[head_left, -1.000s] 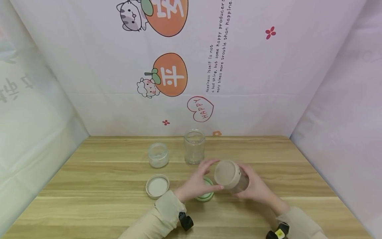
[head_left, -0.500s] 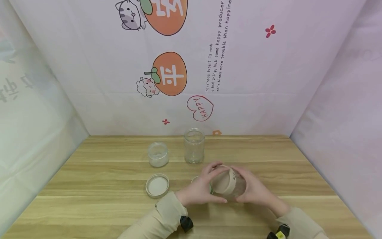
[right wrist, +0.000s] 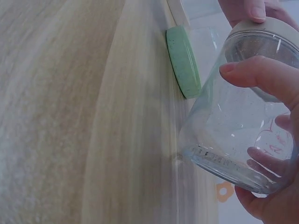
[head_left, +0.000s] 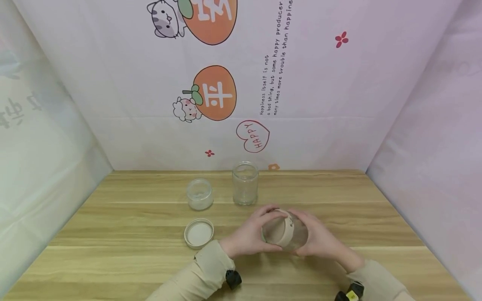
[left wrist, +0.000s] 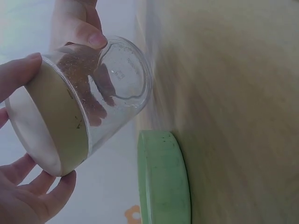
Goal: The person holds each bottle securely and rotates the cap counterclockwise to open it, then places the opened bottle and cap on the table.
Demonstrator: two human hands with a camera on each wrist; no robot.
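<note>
Between both hands a clear glass jar (head_left: 300, 233) is held tilted just over the table, its beige lid (left wrist: 63, 116) facing left. My right hand (head_left: 323, 237) grips the glass body, thumb and fingers on opposite sides. The fingers and thumb of my left hand (head_left: 248, 236) curl round the lid's rim. In the left wrist view the lid sits on the jar's mouth, and no contents show through the glass. A green lid (left wrist: 166, 179) lies on the table by the jar, mostly hidden behind the left hand in the head view.
A second beige lid (head_left: 198, 234) lies inside-up on the wooden table (head_left: 124, 234), left of the left hand. Behind it stands a short open glass jar (head_left: 199, 195). A taller open glass jar (head_left: 245, 184) stands near the printed back cloth (head_left: 316, 125).
My left hand has closed from an open spread onto the beige lid. The jar has tipped further left and come slightly lower, now covering the green lid in the head view.
</note>
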